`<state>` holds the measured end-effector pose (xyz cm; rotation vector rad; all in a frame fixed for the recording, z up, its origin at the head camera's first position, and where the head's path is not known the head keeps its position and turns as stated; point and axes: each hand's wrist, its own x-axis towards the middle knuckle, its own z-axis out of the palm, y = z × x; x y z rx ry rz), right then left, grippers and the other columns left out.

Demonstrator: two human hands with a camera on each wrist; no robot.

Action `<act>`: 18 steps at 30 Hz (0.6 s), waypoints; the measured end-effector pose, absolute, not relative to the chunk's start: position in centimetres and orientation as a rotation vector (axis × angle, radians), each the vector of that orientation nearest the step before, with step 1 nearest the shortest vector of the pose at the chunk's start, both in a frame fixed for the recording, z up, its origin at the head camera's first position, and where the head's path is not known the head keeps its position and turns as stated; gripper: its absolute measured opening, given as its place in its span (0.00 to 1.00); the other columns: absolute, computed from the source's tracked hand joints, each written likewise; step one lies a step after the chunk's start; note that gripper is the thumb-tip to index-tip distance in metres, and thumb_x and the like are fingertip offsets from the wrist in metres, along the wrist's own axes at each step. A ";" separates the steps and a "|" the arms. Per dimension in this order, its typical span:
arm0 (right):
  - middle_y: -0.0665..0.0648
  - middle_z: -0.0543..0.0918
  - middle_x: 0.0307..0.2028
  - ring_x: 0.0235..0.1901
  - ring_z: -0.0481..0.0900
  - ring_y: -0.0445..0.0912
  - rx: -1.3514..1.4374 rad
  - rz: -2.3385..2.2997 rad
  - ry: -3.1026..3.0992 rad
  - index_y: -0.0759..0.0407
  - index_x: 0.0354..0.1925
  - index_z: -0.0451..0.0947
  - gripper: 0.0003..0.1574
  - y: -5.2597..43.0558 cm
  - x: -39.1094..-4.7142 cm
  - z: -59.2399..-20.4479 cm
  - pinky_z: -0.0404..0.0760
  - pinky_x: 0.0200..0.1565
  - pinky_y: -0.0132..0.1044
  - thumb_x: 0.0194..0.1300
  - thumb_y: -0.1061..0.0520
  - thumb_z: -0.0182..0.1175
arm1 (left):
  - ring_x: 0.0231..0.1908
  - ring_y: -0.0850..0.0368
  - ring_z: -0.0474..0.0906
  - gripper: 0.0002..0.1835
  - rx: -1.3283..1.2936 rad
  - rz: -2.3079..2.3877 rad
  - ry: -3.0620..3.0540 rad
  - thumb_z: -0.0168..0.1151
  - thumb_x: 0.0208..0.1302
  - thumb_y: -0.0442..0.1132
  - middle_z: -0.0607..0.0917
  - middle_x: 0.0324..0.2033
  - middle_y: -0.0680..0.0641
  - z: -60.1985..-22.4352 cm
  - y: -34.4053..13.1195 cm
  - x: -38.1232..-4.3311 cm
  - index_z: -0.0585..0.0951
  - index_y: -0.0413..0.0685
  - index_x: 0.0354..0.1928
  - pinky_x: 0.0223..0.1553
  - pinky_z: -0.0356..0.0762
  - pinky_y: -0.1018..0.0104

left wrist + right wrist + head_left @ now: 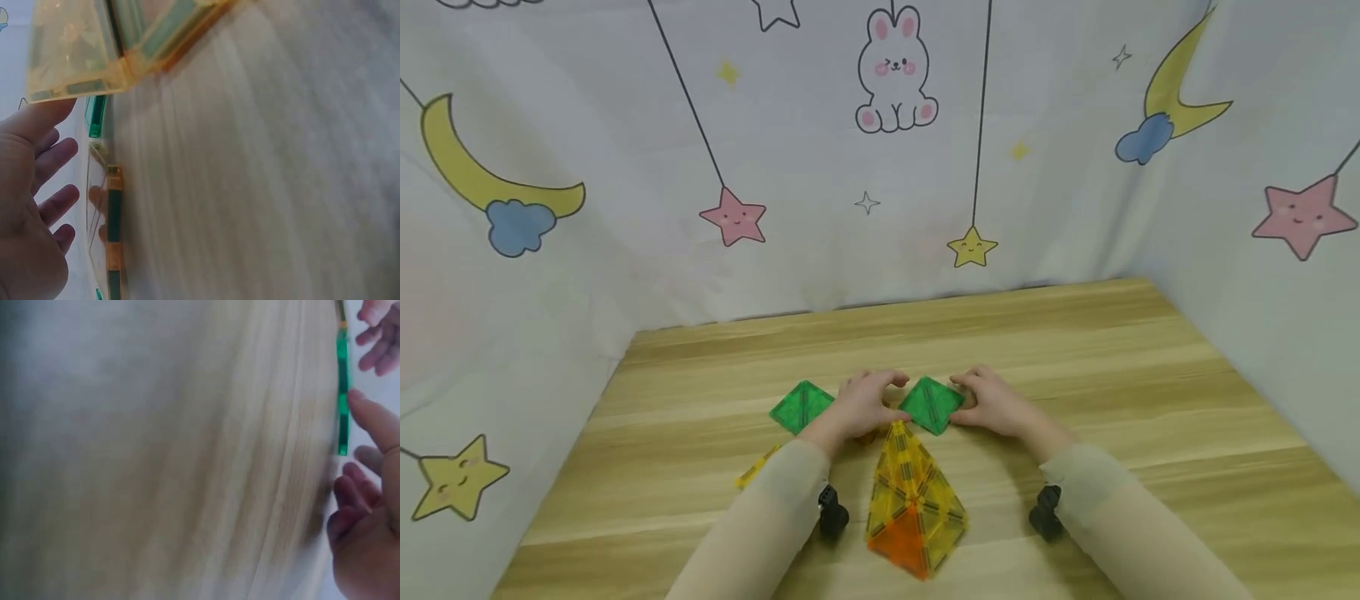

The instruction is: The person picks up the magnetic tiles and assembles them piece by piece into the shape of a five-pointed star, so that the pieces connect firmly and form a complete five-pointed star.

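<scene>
A green diamond of two triangular magnetic tiles (931, 405) lies between my hands. My left hand (861, 404) is at its left side, thumb near the lower left edge and fingers loosely bent. At the right corner, my right hand (996, 404) has its thumb touching the tile edge (342, 406), with the other fingers spread from it. Nearer to me stands a pointed yellow magnetic-tile structure (910, 500) with an orange panel low on its front. In the left wrist view this structure (75, 56) hides the left thumb tip.
Another green diamond (802, 407) lies left of the left hand. Partly behind the left forearm is a yellow tile piece (758, 467). An orange-edged piece (114, 215) shows beside the left fingers. Printed cloth (820, 258) walls the wooden tabletop (1150, 383) at the back and sides.
</scene>
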<state>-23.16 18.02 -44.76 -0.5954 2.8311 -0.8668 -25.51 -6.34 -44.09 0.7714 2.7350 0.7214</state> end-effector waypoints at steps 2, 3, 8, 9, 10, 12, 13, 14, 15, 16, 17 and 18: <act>0.64 0.70 0.49 0.46 0.71 0.53 -0.605 -0.819 2.844 0.68 0.61 0.69 0.41 18.0 -23.3 -44.8 0.72 0.48 0.50 0.55 0.48 0.68 | 0.60 0.46 0.61 0.32 0.797 0.682 2.732 0.66 0.57 0.53 0.74 0.58 0.54 -44.1 -6.3 -25.6 0.71 0.56 0.63 0.59 0.50 0.44; 0.63 0.70 0.48 0.46 0.71 0.53 -0.605 -0.803 2.843 0.68 0.60 0.69 0.41 17.9 -23.4 -44.8 0.72 0.48 0.49 0.55 0.48 0.68 | 0.60 0.46 0.61 0.32 0.807 0.666 2.728 0.66 0.57 0.53 0.74 0.58 0.55 -44.1 -6.3 -25.6 0.71 0.56 0.63 0.58 0.50 0.45; 0.60 0.71 0.45 0.42 0.71 0.49 -0.607 -0.797 2.817 0.64 0.58 0.73 0.37 17.4 -23.8 -44.7 0.72 0.45 0.46 0.55 0.47 0.68 | 0.59 0.47 0.61 0.32 0.810 0.594 2.736 0.66 0.57 0.52 0.72 0.60 0.56 -44.3 -6.0 -25.8 0.70 0.59 0.64 0.57 0.52 0.47; 0.59 0.72 0.45 0.42 0.71 0.49 -0.605 -0.806 2.806 0.63 0.58 0.73 0.37 17.3 -23.8 -44.7 0.72 0.45 0.46 0.54 0.46 0.68 | 0.59 0.47 0.61 0.32 0.806 0.597 2.739 0.66 0.57 0.51 0.72 0.60 0.56 -44.3 -6.0 -25.8 0.70 0.59 0.64 0.57 0.52 0.47; 0.59 0.72 0.44 0.41 0.70 0.48 -0.602 -0.820 2.790 0.63 0.57 0.74 0.36 17.2 -23.9 -44.7 0.72 0.44 0.45 0.54 0.46 0.68 | 0.59 0.47 0.61 0.32 0.803 0.592 2.744 0.66 0.57 0.51 0.72 0.60 0.56 -44.3 -5.9 -25.8 0.70 0.59 0.64 0.57 0.52 0.48; 0.59 0.73 0.44 0.41 0.70 0.48 -0.589 -0.882 2.750 0.65 0.56 0.74 0.34 17.1 -24.0 -44.7 0.72 0.44 0.45 0.56 0.48 0.67 | 0.59 0.47 0.61 0.32 0.805 0.590 2.746 0.66 0.57 0.51 0.73 0.60 0.56 -44.3 -5.9 -25.8 0.70 0.59 0.64 0.57 0.52 0.48; 0.59 0.74 0.44 0.41 0.70 0.48 -0.581 -0.923 2.723 0.66 0.56 0.74 0.33 17.1 -24.1 -44.7 0.72 0.44 0.44 0.57 0.49 0.67 | 0.59 0.48 0.62 0.32 0.809 0.586 2.747 0.66 0.57 0.51 0.73 0.60 0.56 -44.3 -5.9 -25.8 0.70 0.59 0.64 0.57 0.52 0.48; 0.59 0.75 0.45 0.41 0.71 0.48 -0.565 -0.963 2.701 0.67 0.55 0.74 0.32 17.1 -24.2 -44.7 0.72 0.44 0.44 0.58 0.50 0.66 | 0.59 0.48 0.62 0.32 0.814 0.584 2.748 0.66 0.57 0.51 0.73 0.60 0.56 -44.3 -5.8 -25.8 0.70 0.59 0.64 0.57 0.53 0.47; 0.59 0.76 0.45 0.41 0.72 0.48 -0.548 -1.003 2.677 0.68 0.55 0.73 0.31 17.1 -24.2 -44.7 0.73 0.44 0.44 0.59 0.52 0.64 | 0.59 0.48 0.62 0.31 0.817 0.580 2.747 0.66 0.57 0.51 0.73 0.59 0.56 -44.3 -5.8 -25.8 0.70 0.60 0.64 0.57 0.53 0.47; 0.60 0.77 0.45 0.41 0.73 0.48 -0.536 -1.042 2.656 0.69 0.55 0.73 0.29 17.1 -24.2 -44.8 0.73 0.44 0.44 0.60 0.53 0.63 | 0.59 0.48 0.62 0.31 0.819 0.574 2.747 0.66 0.57 0.51 0.73 0.59 0.56 -44.3 -5.8 -25.8 0.70 0.60 0.64 0.56 0.53 0.48; 0.60 0.78 0.45 0.42 0.74 0.49 -0.518 -1.081 2.636 0.70 0.56 0.72 0.28 17.1 -24.2 -44.8 0.74 0.45 0.45 0.62 0.54 0.61 | 0.59 0.48 0.62 0.31 0.822 0.571 2.746 0.66 0.57 0.50 0.73 0.59 0.56 -44.3 -5.8 -25.8 0.70 0.60 0.64 0.56 0.53 0.48; 0.60 0.78 0.46 0.43 0.75 0.48 -0.481 -1.108 2.624 0.70 0.56 0.71 0.28 17.1 -24.2 -44.8 0.74 0.46 0.45 0.63 0.54 0.60 | 0.59 0.48 0.62 0.31 0.822 0.568 2.745 0.66 0.57 0.50 0.73 0.59 0.56 -44.3 -5.8 -25.7 0.70 0.61 0.64 0.56 0.53 0.48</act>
